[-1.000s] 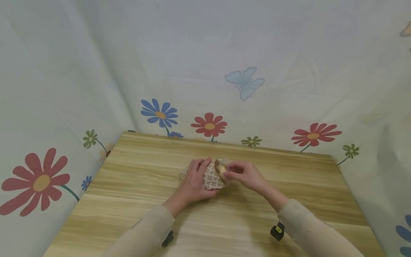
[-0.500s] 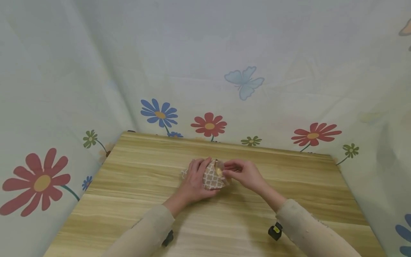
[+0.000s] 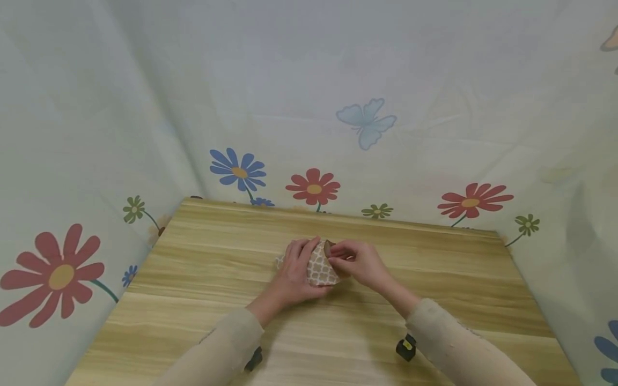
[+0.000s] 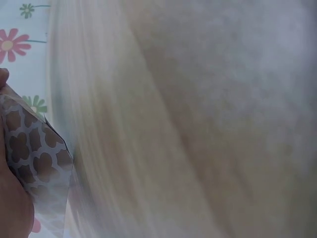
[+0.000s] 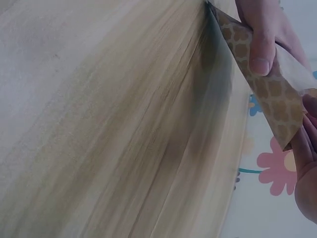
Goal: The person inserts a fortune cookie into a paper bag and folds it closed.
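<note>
A brown paper bag (image 3: 321,269) with a white lattice pattern is held low over the table, its mouth facing right. My left hand (image 3: 291,276) grips it from the left, the thumb along its near side; in the right wrist view that thumb presses on the patterned face of the bag (image 5: 275,96). At the mouth, the bent fingers of my right hand (image 3: 363,264) pinch a small yellowish piece in a clear wrapper, now mostly hidden by fingers and bag. The left wrist view catches the bag (image 4: 37,153) and part of my left hand (image 4: 15,206) at its left edge.
The wood-grain table (image 3: 203,241) stretches around both hands. Behind it hangs a pale cloth backdrop (image 3: 270,80) printed with flowers and a butterfly. A small black device (image 3: 406,347) sits under the right wrist, another (image 3: 253,358) under the left.
My right hand has moved left, closer into the bag's mouth. The yellowish wrapped piece, visible there earlier, has slid inside out of sight. My left hand keeps its grip on the bag.
</note>
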Available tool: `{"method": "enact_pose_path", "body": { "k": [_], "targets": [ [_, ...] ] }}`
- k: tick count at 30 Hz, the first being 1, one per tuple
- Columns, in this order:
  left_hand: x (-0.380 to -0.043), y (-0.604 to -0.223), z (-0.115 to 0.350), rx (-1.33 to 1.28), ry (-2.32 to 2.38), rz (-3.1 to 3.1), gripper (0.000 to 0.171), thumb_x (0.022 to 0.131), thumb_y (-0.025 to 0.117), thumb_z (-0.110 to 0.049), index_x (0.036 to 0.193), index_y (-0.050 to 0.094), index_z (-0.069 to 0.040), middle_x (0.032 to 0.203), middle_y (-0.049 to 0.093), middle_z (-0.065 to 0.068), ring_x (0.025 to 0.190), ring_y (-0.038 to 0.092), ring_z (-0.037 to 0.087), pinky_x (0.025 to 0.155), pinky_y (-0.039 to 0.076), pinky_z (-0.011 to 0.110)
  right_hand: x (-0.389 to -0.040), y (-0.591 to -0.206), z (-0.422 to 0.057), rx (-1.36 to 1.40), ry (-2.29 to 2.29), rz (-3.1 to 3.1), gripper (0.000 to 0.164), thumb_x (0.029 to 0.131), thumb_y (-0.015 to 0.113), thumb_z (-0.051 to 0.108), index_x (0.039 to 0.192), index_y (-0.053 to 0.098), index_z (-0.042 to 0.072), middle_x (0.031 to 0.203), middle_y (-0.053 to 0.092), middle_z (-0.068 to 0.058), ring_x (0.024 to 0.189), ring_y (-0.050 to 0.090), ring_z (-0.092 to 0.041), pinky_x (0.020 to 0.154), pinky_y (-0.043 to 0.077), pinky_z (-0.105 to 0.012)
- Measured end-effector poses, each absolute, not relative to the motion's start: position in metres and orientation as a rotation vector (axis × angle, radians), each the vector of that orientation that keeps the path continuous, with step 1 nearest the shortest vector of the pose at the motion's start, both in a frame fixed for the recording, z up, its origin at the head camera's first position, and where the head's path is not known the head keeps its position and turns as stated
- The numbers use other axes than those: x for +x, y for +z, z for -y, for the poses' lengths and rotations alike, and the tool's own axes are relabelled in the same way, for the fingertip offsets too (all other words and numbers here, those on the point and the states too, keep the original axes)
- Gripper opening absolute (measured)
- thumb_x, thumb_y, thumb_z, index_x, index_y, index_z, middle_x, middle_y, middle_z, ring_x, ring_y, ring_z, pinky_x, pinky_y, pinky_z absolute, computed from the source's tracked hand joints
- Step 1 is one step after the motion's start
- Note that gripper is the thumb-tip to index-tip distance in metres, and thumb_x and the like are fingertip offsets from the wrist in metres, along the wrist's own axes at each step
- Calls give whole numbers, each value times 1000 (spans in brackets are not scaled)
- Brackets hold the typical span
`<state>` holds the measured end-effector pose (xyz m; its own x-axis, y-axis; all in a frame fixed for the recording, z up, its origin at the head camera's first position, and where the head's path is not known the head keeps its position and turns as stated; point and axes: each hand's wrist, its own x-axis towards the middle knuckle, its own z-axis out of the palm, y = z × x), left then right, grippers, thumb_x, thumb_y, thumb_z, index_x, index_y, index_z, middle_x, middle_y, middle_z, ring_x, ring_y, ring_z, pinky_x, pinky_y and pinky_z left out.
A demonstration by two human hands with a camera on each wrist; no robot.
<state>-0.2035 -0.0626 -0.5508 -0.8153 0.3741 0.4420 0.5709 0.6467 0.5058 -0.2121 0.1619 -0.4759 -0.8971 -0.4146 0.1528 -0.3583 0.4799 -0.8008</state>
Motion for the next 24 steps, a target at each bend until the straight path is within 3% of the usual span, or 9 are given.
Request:
{"method": "enact_pose_path", "body": {
  "k": [6,14,24],
  "targets": [
    [-202,-550,64,-743,-978,2582,119,69,96,-54,164,34,-18,148,42,11,132,42,28,110,48,50,-209,-468,-168,-659,-1396,-2706,22,96,82,14,117,79,10,111,80,-4,94,76,-15,80,62,-27],
    [-201,-549,64,-691,-1062,2580,121,66,98,-51,164,34,-21,150,40,12,137,40,30,111,47,54,-214,-468,-195,-589,-1401,-2810,29,96,83,20,119,78,3,110,80,-8,92,78,-20,80,63,-33],
    [-201,-548,53,-653,-1089,2597,120,67,99,-49,164,34,-20,149,40,11,135,41,28,110,48,52,-216,-482,-200,-692,-1342,-2720,16,98,80,17,110,80,5,97,80,-4,84,75,-15,74,61,-30]
  ]
}}
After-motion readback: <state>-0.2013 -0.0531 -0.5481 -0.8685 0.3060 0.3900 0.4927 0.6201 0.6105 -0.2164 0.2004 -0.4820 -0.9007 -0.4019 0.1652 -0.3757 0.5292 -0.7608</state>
